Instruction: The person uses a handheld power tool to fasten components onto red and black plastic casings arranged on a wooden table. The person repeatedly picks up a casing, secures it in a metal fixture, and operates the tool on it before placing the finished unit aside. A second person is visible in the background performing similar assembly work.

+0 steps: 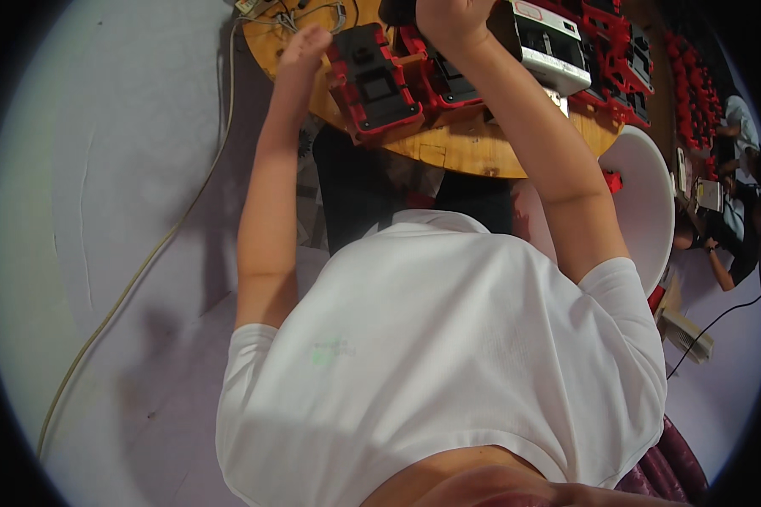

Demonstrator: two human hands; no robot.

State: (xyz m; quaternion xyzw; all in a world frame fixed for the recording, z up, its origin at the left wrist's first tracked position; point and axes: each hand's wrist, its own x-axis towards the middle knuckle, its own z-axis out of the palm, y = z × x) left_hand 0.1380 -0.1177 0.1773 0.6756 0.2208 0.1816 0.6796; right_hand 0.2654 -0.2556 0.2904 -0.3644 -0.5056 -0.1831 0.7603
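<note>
Overlapping view's upper edge, right hand (453, 19) cut off; left hand (305, 45) beside red-black case (369, 72); grips: cannot tell.

A bare strip of the round yellow-brown wooden table (461, 152) is running along the near edge, leaving a hand room to pass. A red-and-black rectangular plastic case (376, 84) is standing between the left hand (306, 46) and right hand (452, 19); a white boxy machine (558, 57) is blocking the right forearm's right side.
</note>
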